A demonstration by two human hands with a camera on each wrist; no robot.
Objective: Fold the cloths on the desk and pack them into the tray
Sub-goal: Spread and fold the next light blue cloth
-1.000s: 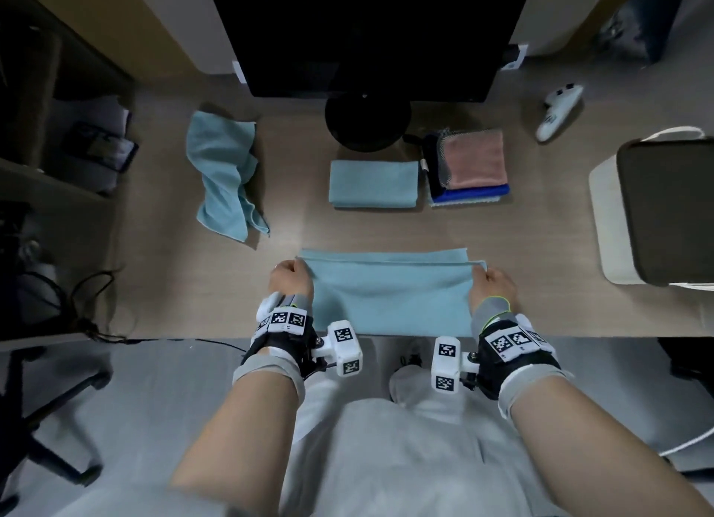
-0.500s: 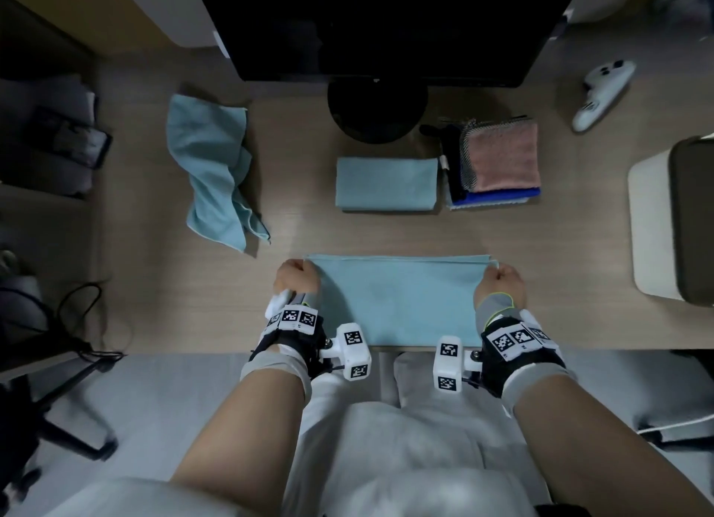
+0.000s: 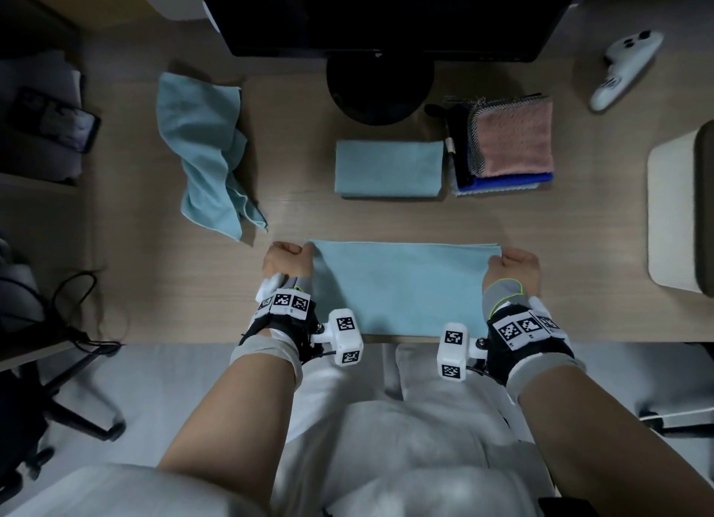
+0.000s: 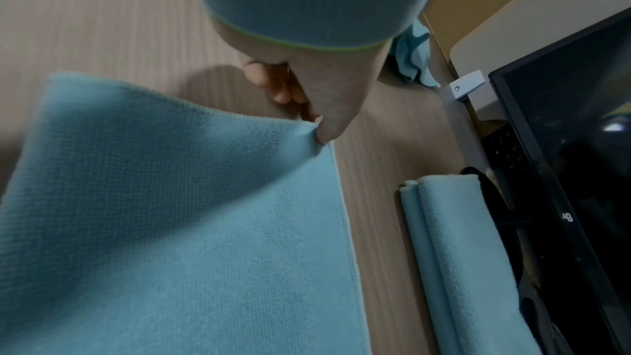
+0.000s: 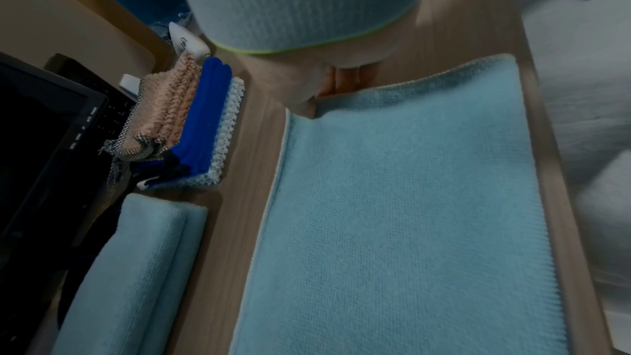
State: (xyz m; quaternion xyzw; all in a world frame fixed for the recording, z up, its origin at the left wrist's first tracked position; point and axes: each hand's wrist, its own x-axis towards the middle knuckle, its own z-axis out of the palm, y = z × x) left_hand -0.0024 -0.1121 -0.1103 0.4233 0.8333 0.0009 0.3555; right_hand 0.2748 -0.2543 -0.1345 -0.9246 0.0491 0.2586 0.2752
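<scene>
Left grip [image 3: 286, 263]: pinching the far left corner of the light blue cloth [image 3: 398, 286].
Right grip [image 3: 515, 263]: pinching the cloth's far right corner.
Light blue cloth: spread flat at 6 o'clock on the table [image 3: 162, 284], along its near edge.
Folded blue cloth [image 3: 388, 168]: at 12 o'clock of it.
Crumpled blue cloth [image 3: 204, 149]: at 10 o'clock.
Stack of cloths [image 3: 510, 141]: at 1 o'clock, pink one on top.
Tray [image 3: 672, 215]: at 3 o'clock, at the table's right end.
</scene>
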